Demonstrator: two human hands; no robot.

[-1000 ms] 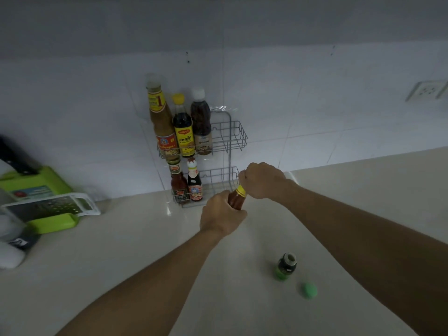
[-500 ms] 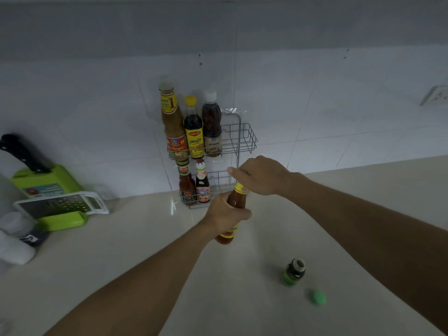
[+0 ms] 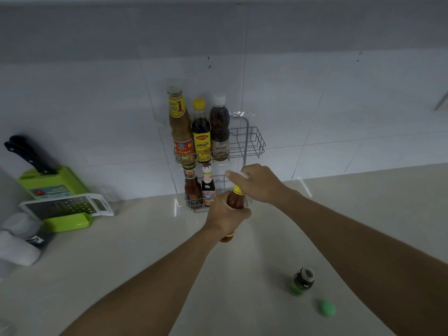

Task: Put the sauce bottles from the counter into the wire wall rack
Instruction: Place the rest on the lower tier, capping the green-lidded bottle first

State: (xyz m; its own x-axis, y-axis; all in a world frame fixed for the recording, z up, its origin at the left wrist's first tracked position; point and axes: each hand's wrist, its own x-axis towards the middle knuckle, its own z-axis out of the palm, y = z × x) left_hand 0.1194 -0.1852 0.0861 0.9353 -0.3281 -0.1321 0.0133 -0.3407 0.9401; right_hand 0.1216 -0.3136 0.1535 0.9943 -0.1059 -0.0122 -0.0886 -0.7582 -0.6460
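Note:
My left hand [image 3: 226,218] grips the body of a red sauce bottle [image 3: 234,201] with a yellow neck band, held tilted above the counter in front of the wire wall rack [image 3: 253,141]. My right hand [image 3: 260,184] covers the bottle's top, fingers stretched left, with a bit of white cap [image 3: 244,175] showing between them. The rack's upper tier holds three tall bottles [image 3: 201,134] on its left side. Two small bottles [image 3: 200,187] stand in the lower tier, whose right part is hidden behind my hands.
A small open jar with a green label [image 3: 303,281] and a loose green lid [image 3: 326,308] sit on the counter at the lower right. At left are a green knife block [image 3: 52,183], a grater [image 3: 66,206] and white containers [image 3: 19,238].
The red bottle has been lifted a little and stays tilted toward the rack. My right hand went from a closed fist over the cap to stretched fingers.

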